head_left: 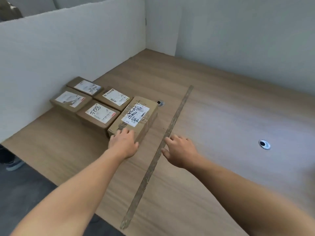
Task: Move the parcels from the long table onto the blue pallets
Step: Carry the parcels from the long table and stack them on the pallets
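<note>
The scribbled-label parcel [134, 116] lies on the long table [221, 116], its long axis running from 7 toward 1 o'clock, with four smaller parcels [99, 114] at its 10 o'clock. The left hand [123, 144] rests relaxed fingers on its near end. The right hand [180, 151] hovers spread at 3 o'clock, clear of it, so the left is nearer.

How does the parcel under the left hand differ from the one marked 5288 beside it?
The nearest parcel stands taller and longer than the 5288 parcel. Its label carries black scribbles; the 5288 parcel's label shows a handwritten number. The left hand touches the nearest parcel only. Both are brown cardboard with white labels, side by side.
</note>
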